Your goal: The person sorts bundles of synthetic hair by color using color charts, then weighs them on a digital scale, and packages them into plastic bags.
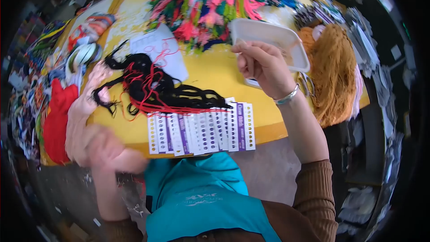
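Observation:
My right hand [265, 66] is raised over the near left side of a white plastic tray [303, 60], its thumb and fingertips pinched together. Whatever lies in that pinch is too small to make out. Motion smears my left hand [112, 150] at the table's front left edge, near a pale pink yarn hank [79, 123], so its fingers cannot be read. Between the hands, a row of white and purple punched thread cards [208, 130] lies along the front edge. Black yarn [150, 83] tangled with red thread [154, 107] rests just behind and partly over the cards.
A large heap of pink, green and teal yarn [210, 4] fills the back. Brown yarn [335, 76] hangs at the right, beside scissors [306, 84]. Red yarn [58, 121] drapes over the left edge. A white paper sheet [172, 60] lies under the black yarn on the yellow table [210, 74].

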Demonstrator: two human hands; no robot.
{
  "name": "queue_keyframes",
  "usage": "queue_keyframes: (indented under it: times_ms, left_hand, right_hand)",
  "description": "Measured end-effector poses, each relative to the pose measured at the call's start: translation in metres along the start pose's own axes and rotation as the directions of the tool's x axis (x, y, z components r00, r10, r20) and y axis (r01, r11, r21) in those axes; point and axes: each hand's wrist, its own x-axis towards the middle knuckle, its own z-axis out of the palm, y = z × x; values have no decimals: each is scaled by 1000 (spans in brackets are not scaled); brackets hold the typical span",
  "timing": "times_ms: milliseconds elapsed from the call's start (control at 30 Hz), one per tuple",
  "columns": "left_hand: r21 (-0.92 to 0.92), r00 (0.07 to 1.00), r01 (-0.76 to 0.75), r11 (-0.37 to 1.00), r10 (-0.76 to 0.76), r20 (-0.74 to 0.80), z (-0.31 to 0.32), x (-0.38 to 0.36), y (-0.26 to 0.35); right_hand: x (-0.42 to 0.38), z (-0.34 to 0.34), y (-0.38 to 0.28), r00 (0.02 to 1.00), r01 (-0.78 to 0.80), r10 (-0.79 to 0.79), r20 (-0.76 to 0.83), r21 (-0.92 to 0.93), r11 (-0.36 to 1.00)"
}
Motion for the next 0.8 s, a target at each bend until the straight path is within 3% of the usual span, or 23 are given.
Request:
queue_keyframes:
  times_ms: [33, 67, 100, 133, 167, 233, 267, 333, 367, 400, 467, 600, 800]
  left_hand:
    - [242, 942, 162, 957, -77, -327, 19, 15, -11]
    - [386, 771, 384, 839, -62, -634, 36, 31, -20]
    - [333, 862, 370, 867, -188, -470, 55, 52, -22]
    - [419, 932, 328, 847, -218, -289, 55, 71, -28]
    - [476, 951, 302, 826, -222, -217, 61, 83, -30]
    - [469, 955, 284, 836, -202, -218, 61, 94, -40]
    - [292, 927, 289, 912, -190, -322, 83, 100, -39]
    - [181, 980, 194, 964, -185, -68, 63, 101, -41]
    - [128, 988, 153, 980, -152, -14, 60, 99, -42]
    - [120, 989, 147, 982, -146, -18, 63, 97, -43]
    - [41, 953, 151, 988, -134, -272, 67, 93, -46]
    - [90, 962, 71, 993, -44, -270, 60, 93, -61]
    - [-15, 937, 12, 1000, -16, -348, 70, 90, -64]
  right_hand:
    - [8, 23, -1, 999, -19, 19, 36, -17, 1000]
    - [16, 42, 2, 992, -1, 5, 128, -30, 1000]
    - [20, 65, 2, 983, -34, 43, 179, -55, 998]
    - [21, 87, 4, 970, -66, 83, 230, -81, 995]
    - [23, 105, 11, 951, -86, 104, 293, -71, 994]
    - [19, 137, 21, 914, -175, 195, 356, -87, 981]
    - [18, 145, 27, 891, -163, 208, 403, -143, 976]
    - [15, 151, 38, 864, -191, 253, 436, -180, 965]
    - [13, 152, 44, 872, -214, 260, 415, -153, 965]
    - [10, 155, 44, 868, -220, 268, 417, -161, 962]
    - [5, 157, 44, 891, -232, 297, 345, -217, 948]
    - [2, 157, 53, 900, -236, 282, 333, -174, 956]
    - [-3, 155, 64, 934, -209, 248, 257, -170, 963]
